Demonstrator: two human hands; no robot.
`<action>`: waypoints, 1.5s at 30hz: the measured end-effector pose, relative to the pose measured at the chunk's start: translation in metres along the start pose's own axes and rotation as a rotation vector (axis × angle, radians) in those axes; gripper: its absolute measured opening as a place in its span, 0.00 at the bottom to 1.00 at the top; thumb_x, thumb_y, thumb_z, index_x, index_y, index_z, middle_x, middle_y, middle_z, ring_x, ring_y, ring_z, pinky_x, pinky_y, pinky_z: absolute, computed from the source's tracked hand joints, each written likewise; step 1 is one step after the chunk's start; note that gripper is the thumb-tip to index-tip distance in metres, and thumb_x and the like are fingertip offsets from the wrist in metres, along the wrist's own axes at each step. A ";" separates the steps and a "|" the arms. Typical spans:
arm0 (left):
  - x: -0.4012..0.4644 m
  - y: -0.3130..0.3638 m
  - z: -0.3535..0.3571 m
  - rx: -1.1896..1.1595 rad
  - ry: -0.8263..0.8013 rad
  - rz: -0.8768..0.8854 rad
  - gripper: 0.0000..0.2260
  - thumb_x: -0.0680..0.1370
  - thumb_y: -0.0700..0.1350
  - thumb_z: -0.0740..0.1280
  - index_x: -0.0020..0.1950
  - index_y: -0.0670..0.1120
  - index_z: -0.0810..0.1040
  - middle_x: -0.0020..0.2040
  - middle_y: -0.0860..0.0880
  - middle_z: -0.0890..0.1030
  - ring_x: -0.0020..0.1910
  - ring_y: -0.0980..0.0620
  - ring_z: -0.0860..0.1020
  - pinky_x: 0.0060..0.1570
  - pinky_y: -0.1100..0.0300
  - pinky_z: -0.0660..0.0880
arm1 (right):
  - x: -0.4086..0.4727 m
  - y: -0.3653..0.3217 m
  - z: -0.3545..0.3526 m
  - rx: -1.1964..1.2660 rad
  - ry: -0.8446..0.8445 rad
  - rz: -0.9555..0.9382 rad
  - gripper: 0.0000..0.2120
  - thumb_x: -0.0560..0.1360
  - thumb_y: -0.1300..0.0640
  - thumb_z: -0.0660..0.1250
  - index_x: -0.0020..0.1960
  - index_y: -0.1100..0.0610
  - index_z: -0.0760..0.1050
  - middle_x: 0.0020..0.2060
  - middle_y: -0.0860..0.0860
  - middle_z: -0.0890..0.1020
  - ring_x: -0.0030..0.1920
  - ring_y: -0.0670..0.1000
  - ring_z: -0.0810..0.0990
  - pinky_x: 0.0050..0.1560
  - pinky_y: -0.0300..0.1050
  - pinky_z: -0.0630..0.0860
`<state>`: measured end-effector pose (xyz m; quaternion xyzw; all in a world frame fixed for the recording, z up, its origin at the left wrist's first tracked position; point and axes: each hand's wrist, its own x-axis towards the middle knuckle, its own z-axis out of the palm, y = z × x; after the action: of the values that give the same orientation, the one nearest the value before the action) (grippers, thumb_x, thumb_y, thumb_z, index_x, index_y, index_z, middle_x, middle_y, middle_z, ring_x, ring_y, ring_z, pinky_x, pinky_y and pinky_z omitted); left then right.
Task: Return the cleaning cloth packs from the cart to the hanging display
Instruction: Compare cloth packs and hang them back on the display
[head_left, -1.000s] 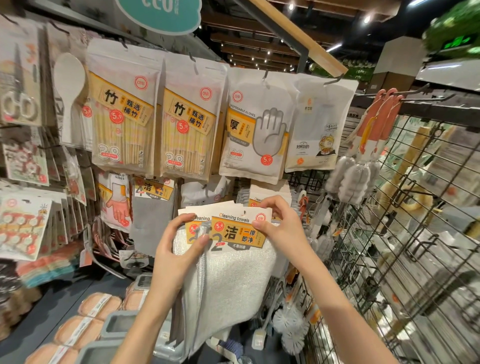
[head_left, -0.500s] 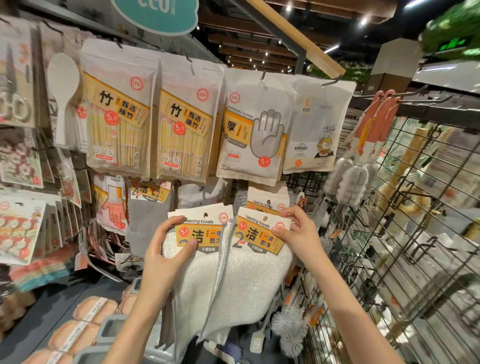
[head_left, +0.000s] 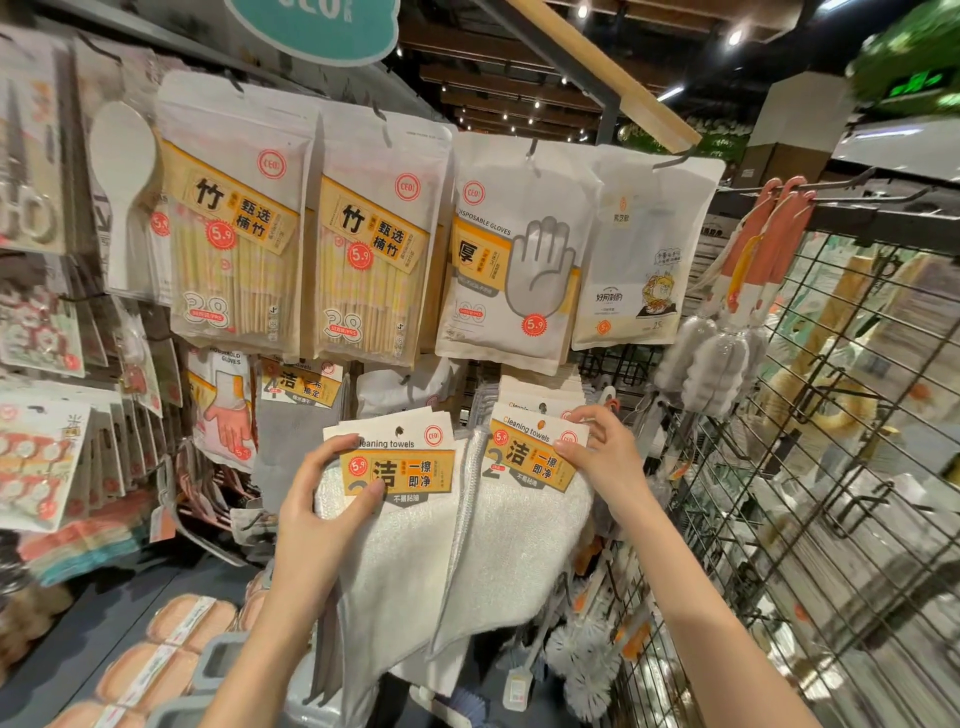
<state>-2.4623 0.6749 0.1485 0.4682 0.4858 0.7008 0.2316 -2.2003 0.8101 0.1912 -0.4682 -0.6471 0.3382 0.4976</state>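
A shopper's two hands hold cleaning cloth packs up to a hanging display. The left hand (head_left: 317, 512) grips a left pack (head_left: 397, 467), thumb across its yellow header card and fingers curled behind. The right hand (head_left: 605, 457) pinches the top right corner of a right pack (head_left: 530, 460), fingers clamped on the card just below the matching packs (head_left: 535, 397) already hanging.

The likeliest slip, judging from here: the small hole at the top edge of the right pack's card misses the hook, which is hidden behind the hanging cards, and the cloth drops toward the cart, out of view. The left pack, held by one hand only, could fan apart; several card edges show behind its front card, so it may be more than one pack.

Counted: two packs clearly in hand, at least two more on the hook behind. In the row above hang two bamboo chopstick bags (head_left: 234, 234), one disposable gloves bag (head_left: 514, 260) and one white pouch (head_left: 641, 249).
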 end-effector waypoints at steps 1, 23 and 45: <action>0.001 -0.001 -0.002 -0.001 0.008 -0.005 0.21 0.72 0.35 0.72 0.56 0.58 0.76 0.54 0.67 0.78 0.54 0.68 0.75 0.51 0.73 0.69 | 0.003 0.001 -0.001 0.006 0.005 0.000 0.15 0.70 0.69 0.71 0.44 0.50 0.73 0.48 0.45 0.78 0.50 0.42 0.77 0.45 0.33 0.76; 0.007 -0.010 -0.007 0.032 0.044 -0.012 0.22 0.72 0.36 0.73 0.55 0.61 0.77 0.54 0.65 0.79 0.54 0.65 0.76 0.53 0.63 0.70 | 0.036 0.026 0.004 -0.039 0.145 -0.047 0.13 0.71 0.70 0.69 0.46 0.53 0.74 0.45 0.44 0.78 0.49 0.51 0.79 0.49 0.47 0.78; 0.004 -0.012 -0.001 -0.075 0.059 -0.044 0.20 0.69 0.41 0.70 0.57 0.61 0.76 0.52 0.65 0.79 0.48 0.64 0.79 0.49 0.56 0.74 | 0.047 0.039 0.026 -0.518 0.293 -0.087 0.12 0.70 0.59 0.73 0.53 0.54 0.76 0.57 0.51 0.69 0.62 0.53 0.69 0.50 0.47 0.71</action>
<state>-2.4662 0.6825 0.1391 0.4275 0.4760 0.7268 0.2498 -2.2182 0.8686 0.1639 -0.5953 -0.6526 0.0688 0.4636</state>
